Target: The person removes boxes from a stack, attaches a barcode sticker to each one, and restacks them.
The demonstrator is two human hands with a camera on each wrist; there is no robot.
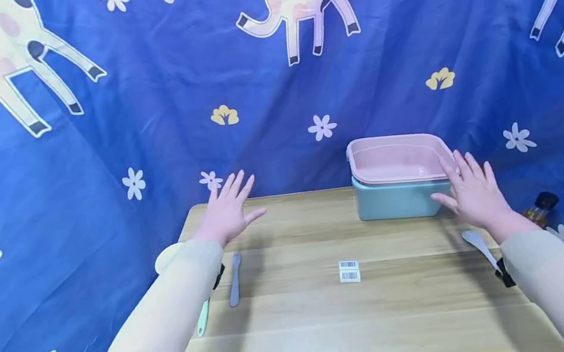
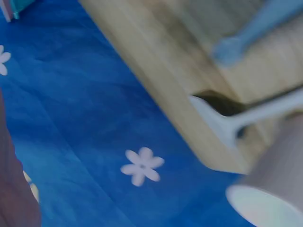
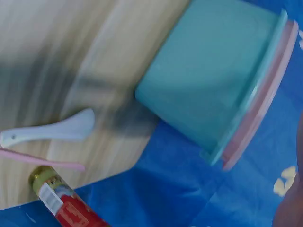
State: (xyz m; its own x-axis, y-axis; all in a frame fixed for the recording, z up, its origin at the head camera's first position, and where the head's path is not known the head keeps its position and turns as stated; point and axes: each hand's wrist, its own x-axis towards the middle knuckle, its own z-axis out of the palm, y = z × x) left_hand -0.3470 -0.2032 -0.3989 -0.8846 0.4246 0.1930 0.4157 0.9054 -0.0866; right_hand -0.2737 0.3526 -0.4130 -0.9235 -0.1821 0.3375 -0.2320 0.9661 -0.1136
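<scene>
My left hand [image 1: 227, 211] hovers open, fingers spread, over the far left part of the wooden table [image 1: 303, 329]. Just behind its wrist lie a grey-blue fork [image 1: 234, 279], a white cup [image 1: 166, 257] and a green-handled utensil [image 1: 203, 318]. On the other side my right hand [image 1: 471, 194] is open too, held beside the right end of a teal box [image 1: 396, 202] with a pink tray [image 1: 399, 159] nested on top. Whether it touches the box I cannot tell. In the right wrist view the teal box [image 3: 213, 90] and its pink rim [image 3: 265, 109] fill the upper right.
A white spoon [image 1: 478, 244] lies under my right wrist, and a small bottle [image 1: 538, 209] sits off the table's right edge. Two barcode stickers [image 1: 349, 271] lie mid-table. Blue patterned cloth [image 1: 269, 81] surrounds everything. The right wrist view shows the spoon [image 3: 52, 132] and bottle [image 3: 61, 201].
</scene>
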